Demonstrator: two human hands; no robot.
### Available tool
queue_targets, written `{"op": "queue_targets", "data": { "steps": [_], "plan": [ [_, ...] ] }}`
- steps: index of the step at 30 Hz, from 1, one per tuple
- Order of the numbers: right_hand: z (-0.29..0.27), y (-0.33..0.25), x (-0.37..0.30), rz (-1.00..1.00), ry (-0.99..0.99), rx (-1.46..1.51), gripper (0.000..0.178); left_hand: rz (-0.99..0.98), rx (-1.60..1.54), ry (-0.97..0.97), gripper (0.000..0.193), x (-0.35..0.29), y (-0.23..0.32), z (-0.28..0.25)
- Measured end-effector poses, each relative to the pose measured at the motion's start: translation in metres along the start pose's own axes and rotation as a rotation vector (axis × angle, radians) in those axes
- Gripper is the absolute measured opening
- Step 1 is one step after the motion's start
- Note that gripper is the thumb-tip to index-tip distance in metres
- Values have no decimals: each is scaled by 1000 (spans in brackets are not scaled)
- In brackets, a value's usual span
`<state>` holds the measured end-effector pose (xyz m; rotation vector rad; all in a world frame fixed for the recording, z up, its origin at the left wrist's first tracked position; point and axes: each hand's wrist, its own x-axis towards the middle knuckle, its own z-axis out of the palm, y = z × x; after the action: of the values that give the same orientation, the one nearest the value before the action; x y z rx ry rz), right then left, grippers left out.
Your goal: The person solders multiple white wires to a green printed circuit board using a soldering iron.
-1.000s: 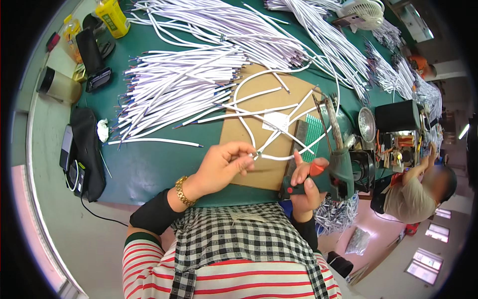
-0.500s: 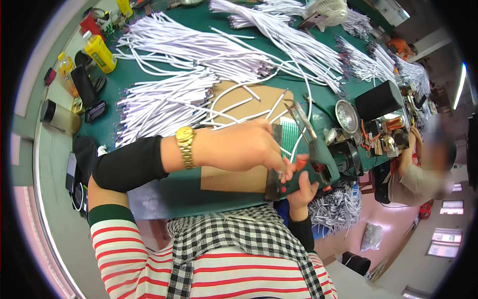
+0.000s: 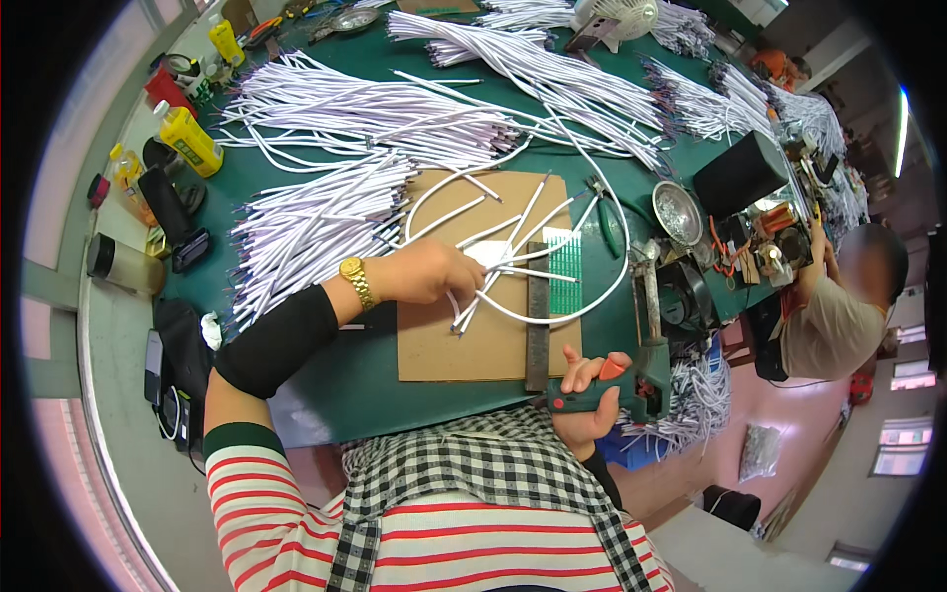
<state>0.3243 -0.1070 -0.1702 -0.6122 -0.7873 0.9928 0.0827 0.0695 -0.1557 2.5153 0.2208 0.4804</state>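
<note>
My left hand (image 3: 444, 271), with a gold watch at the wrist, is closed, its fingertips pinched on a white cable (image 3: 472, 314) over a brown cardboard sheet (image 3: 459, 355). Several more white cables cross beside the fingers; the exact grip is partly hidden. My right hand (image 3: 589, 405) is wrapped round the handle of a green pistol-shaped tool (image 3: 582, 398) with an orange trigger and a long metal front part. A dark steel ruler (image 3: 537, 345) and a green gridded card (image 3: 565, 268) lie between the hands. One cable loops to the right past the card.
Large bundles of white cable (image 3: 326, 222) cover the green table (image 3: 365, 380). A metal dish (image 3: 677, 212), green-handled pliers (image 3: 609, 227) and a black box (image 3: 740, 178) stand right. Bottles (image 3: 187, 140) line the left edge. Another person (image 3: 834, 316) sits at right.
My left hand has moved left, away from the tool to the crossed cables. My right hand and the tool have shifted slightly down, and the tool's metal front now points more upright.
</note>
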Motion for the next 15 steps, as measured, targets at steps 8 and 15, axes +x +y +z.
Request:
{"op": "queue_targets", "data": {
  "steps": [8,15],
  "plan": [
    [13,14,3,11,-87,-27,49,-732,490,572,12,24,-60,16],
    [17,20,8,207,-35,41,44,-483,228,696,6,20,25,-5]
  ]
}}
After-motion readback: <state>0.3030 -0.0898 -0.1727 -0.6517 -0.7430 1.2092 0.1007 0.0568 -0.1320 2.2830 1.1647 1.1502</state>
